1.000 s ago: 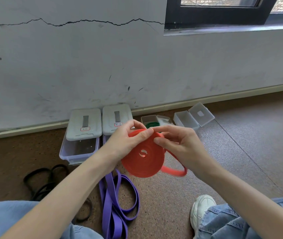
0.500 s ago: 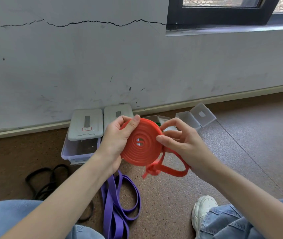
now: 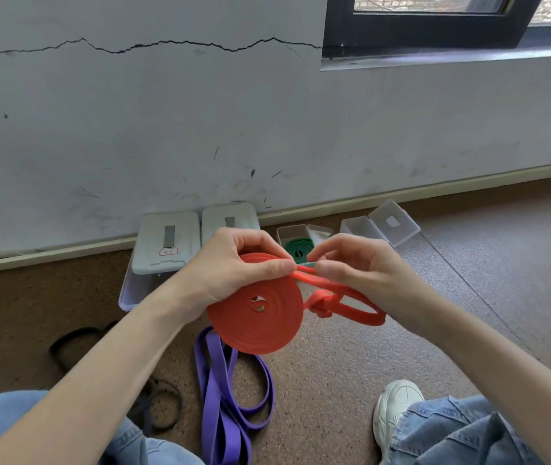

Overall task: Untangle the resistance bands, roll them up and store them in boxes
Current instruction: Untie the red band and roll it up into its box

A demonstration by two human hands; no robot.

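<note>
Single head view only, worn on your head. Looks forward and down past your forearms, toward wall (image 3: 200, 129) and floor (image 3: 468, 313). Hands close, mid-frame; knees at bottom edge; window (image 3: 435, 25) top right. Wide angle.

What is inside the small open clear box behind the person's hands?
A rolled dark green resistance band lies inside the small open clear plastic box. The right hand and left hand cover the box's near edge, so anything else inside cannot be seen.

Plain indoor room, as I see it: cracked grey wall (image 3: 166, 112), dark-framed window (image 3: 428, 28), speckled brown floor (image 3: 435, 313), pale baseboard (image 3: 468, 181).
</note>
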